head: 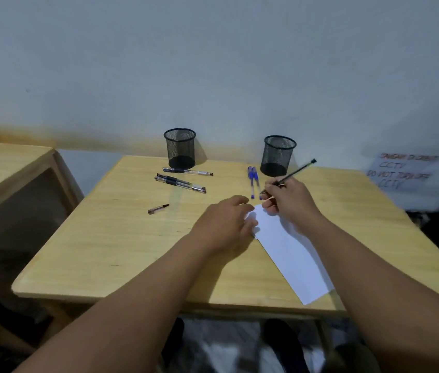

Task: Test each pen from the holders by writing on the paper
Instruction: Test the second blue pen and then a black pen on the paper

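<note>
A white sheet of paper [291,254] lies slanted on the wooden table [110,238]. My left hand [226,224] rests flat on the paper's far left corner. My right hand [291,200] grips a black pen [293,172] in writing pose, its tip just above the paper's far edge. Two black mesh holders [180,148] [278,156] stand at the back, both looking empty. Three black pens [180,180] lie before the left holder. Two blue pens [253,179] lie beside the right holder. A loose pen cap [158,209] lies left of my hands.
A second wooden table [5,162] stands to the left with a gap between. A white sign with handwritten text [401,173] hangs at the right. The wall is close behind the holders. Dark shoes show under the table's front edge.
</note>
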